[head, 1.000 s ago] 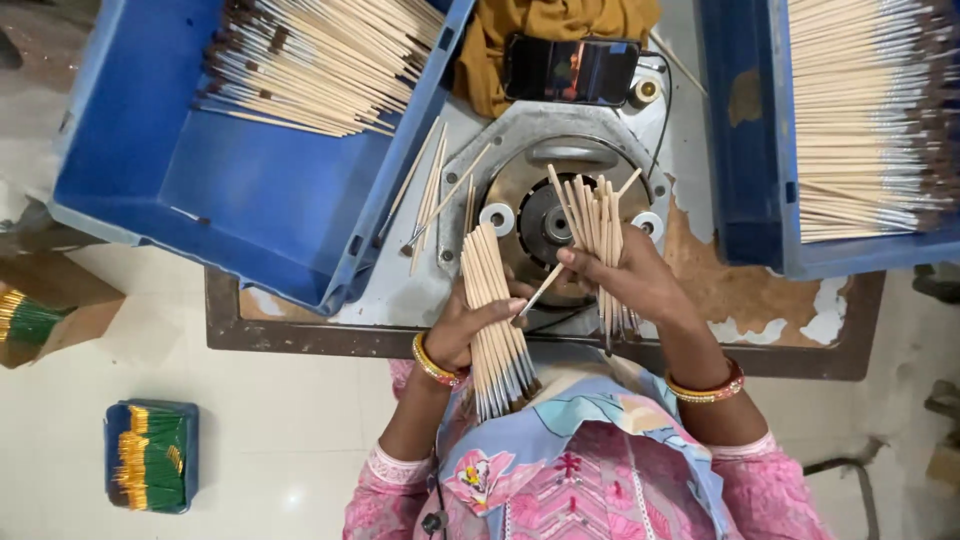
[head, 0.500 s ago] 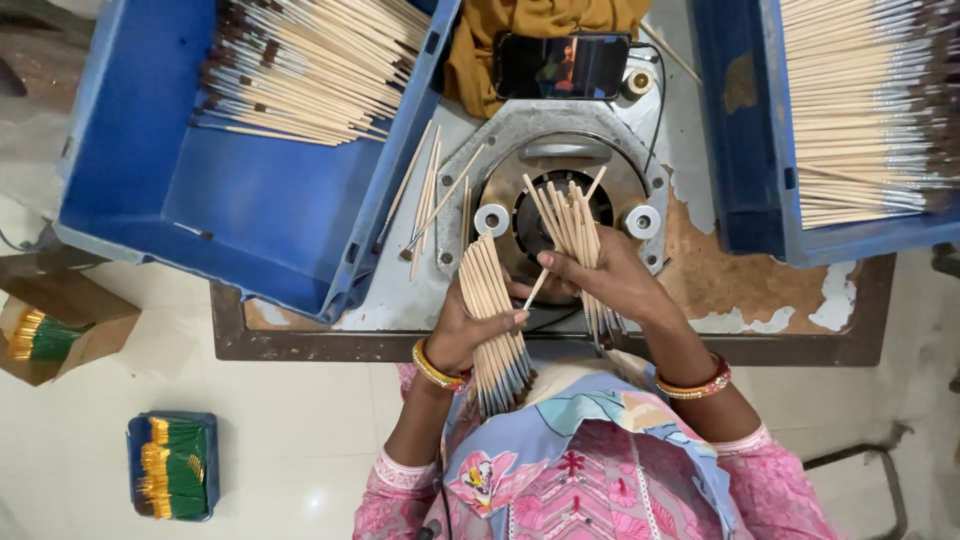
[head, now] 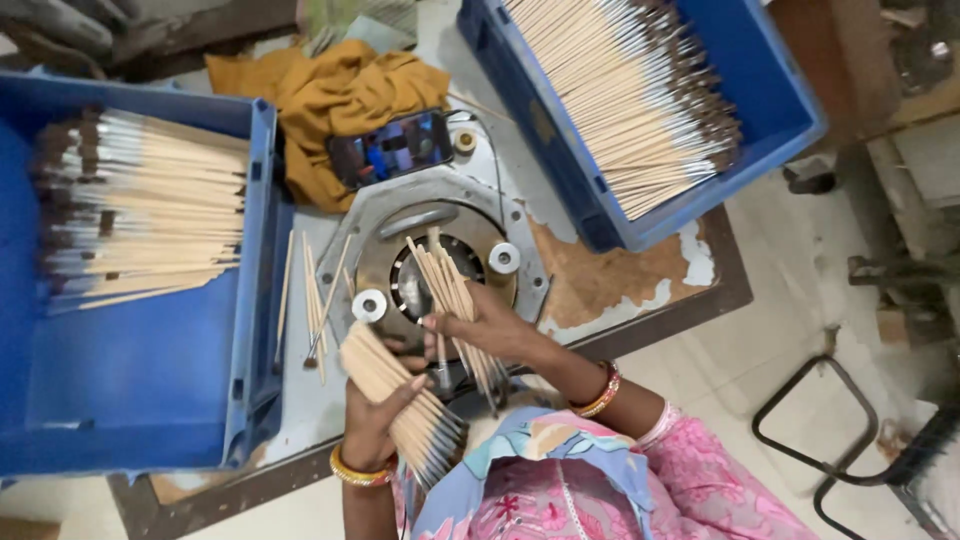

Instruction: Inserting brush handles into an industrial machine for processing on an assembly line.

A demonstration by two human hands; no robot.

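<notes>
My left hand (head: 378, 410) grips a thick bundle of thin wooden sticks (head: 398, 400) near my body, tips pointing down toward my lap. My right hand (head: 492, 325) holds a smaller fan of sticks (head: 448, 290) over the round metal machine plate (head: 400, 215), its fingers pinching them above the dark central opening. Two white rollers (head: 503, 257) sit on the plate beside the sticks. A few loose sticks (head: 318, 300) lie on the plate's left side.
A blue crate of sticks (head: 130, 300) stands at the left, another blue crate (head: 640, 110) at the upper right. A phone (head: 392, 148) lies on a mustard cloth (head: 330, 95) behind the machine. A metal stool frame (head: 850, 440) is at the right.
The view has swung to the left and tilted. My right hand's fan of sticks has drawn closer to the plate's centre; my left hand keeps its bundle.
</notes>
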